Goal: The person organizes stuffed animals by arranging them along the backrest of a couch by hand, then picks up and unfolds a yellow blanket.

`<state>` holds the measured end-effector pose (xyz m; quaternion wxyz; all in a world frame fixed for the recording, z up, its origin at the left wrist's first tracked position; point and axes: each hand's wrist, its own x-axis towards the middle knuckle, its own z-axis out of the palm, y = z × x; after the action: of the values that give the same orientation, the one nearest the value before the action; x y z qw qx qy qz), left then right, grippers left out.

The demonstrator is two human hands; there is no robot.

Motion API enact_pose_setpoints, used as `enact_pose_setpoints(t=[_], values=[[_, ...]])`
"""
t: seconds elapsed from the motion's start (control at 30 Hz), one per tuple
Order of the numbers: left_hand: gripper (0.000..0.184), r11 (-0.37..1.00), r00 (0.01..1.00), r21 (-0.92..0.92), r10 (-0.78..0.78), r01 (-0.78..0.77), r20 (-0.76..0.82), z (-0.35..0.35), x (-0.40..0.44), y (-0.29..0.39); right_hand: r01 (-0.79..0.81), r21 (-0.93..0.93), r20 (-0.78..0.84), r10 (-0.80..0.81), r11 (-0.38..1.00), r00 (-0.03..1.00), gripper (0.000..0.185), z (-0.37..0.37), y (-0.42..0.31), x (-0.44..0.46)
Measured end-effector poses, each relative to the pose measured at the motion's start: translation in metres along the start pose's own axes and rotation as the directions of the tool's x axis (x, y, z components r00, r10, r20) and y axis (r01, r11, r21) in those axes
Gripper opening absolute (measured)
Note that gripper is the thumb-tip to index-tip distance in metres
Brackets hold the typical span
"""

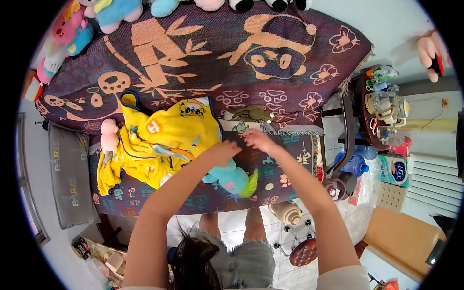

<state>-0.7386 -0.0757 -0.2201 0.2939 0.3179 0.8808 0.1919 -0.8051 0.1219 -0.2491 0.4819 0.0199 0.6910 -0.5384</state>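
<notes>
A crumpled yellow fleece garment (169, 126) with dark blue trim lies on the patterned sofa cover (270, 169). My left hand (227, 151) is just off its right edge, above a turquoise plush toy (229, 179) with green hair; its fingers are bent and whether they hold anything is hidden. To the right, my right hand (257, 140) hovers over the seat with its fingers bent and apart, nothing visible in them. A grey-green plush toy (251, 114) lies beyond both hands against the backrest. A small pink plush toy (109, 136) rests at the garment's left side.
More plush toys (116, 14) line the top of the backrest. A grey cushion (72, 174) stands at the left end. On the right are a side table (366, 116) with glassware and a kettle, and a blue water bottle (355, 165). A round stool (303, 252) stands below.
</notes>
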Motion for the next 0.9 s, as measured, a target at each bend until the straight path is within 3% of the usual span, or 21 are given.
enact_pose_setpoints(t=[0.07, 0.17, 0.27, 0.37, 0.47, 0.57, 0.7, 0.73, 0.8, 0.9], values=[[0.059, 0.984, 0.992, 0.171, 0.017, -0.038, 0.121, 0.032, -0.002, 0.003, 0.006, -0.052, 0.051, -0.003, 0.999, 0.999, 0.032, 0.014, 0.026, 0.002], [0.058, 0.913, 0.988, 0.393, 0.059, -0.111, 0.142, 0.063, 0.001, 0.011, -0.008, -0.103, 0.087, 0.017, 0.995, 0.996, 0.027, 0.019, 0.048, 0.005], [0.05, 0.851, 0.976, 0.479, 0.172, -0.214, 0.131, 0.102, 0.016, 0.005, -0.021, -0.142, 0.064, 0.03, 0.99, 0.997, 0.026, 0.011, 0.061, 0.003], [0.036, 0.783, 0.936, 0.57, 0.043, -0.249, 0.35, 0.103, 0.033, 0.014, -0.005, -0.097, 0.019, 0.006, 0.995, 1.0, 0.027, -0.01, 0.06, -0.01], [0.049, 0.865, 0.945, 0.478, -0.018, -0.149, 0.327, 0.072, 0.036, 0.027, 0.005, -0.056, -0.021, -0.006, 0.998, 1.0, 0.031, -0.054, 0.047, -0.033], [0.057, 0.969, 0.997, 0.235, 0.064, -0.07, 0.036, 0.013, 0.034, 0.048, -0.078, -0.08, -0.043, 0.075, 0.994, 0.996, 0.034, -0.101, 0.022, -0.06], [0.064, 0.983, 0.95, -0.157, -0.14, 0.099, -0.278, -0.072, 0.054, 0.083, -0.083, -0.018, -0.114, 0.08, 0.996, 0.99, 0.041, -0.164, -0.031, -0.112], [0.065, 0.951, 0.952, -0.305, -0.139, 0.051, -0.272, -0.108, 0.055, 0.099, 0.059, 0.063, -0.064, -0.055, 0.996, 0.996, 0.042, -0.183, -0.026, -0.114], [0.063, 0.932, 0.884, -0.338, -0.044, -0.132, -0.465, -0.13, 0.081, 0.098, 0.319, 0.238, 0.011, -0.331, 0.917, 0.944, 0.046, -0.214, -0.012, -0.109], [0.062, 0.893, 0.766, -0.336, 0.014, -0.299, -0.643, -0.178, 0.112, 0.108, 0.118, 0.168, 0.047, -0.127, 0.979, 0.991, 0.056, -0.222, -0.084, -0.156]])
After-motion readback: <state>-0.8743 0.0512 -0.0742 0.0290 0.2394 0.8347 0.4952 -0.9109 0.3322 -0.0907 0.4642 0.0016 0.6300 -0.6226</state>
